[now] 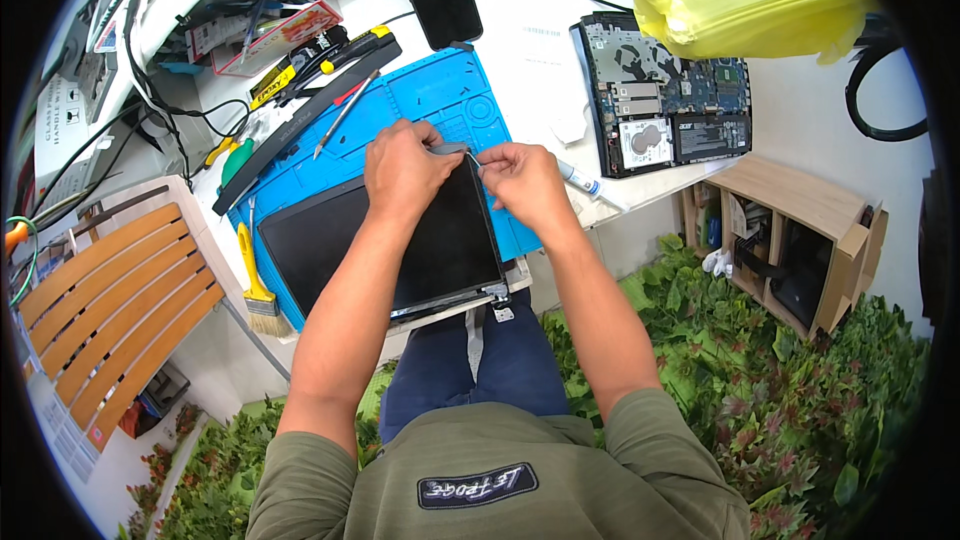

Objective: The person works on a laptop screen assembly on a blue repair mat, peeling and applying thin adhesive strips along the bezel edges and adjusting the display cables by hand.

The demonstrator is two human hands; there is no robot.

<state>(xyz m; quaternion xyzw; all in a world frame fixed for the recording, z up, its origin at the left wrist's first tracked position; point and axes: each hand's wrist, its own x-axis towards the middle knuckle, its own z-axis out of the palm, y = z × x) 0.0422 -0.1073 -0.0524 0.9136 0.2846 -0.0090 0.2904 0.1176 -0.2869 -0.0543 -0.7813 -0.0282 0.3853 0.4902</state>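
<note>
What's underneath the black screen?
A blue mat shows past the screen on its far, left and right sides, so it probably runs beneath. Whatever lies directly under the screen is covered.

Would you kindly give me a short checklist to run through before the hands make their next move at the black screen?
1. Black screen supported on the blue mat: ok, it lies face up there.
2. Left hand and right hand together at the screen's far right corner: ok.
3. What each grip holds: cannot tell, too small and partly covered.
4. Mat free of loose tools: not ok, a thin pointed tool lies over its far left part.
5. Open laptop base apart from the screen: ok, off to the right.
</note>
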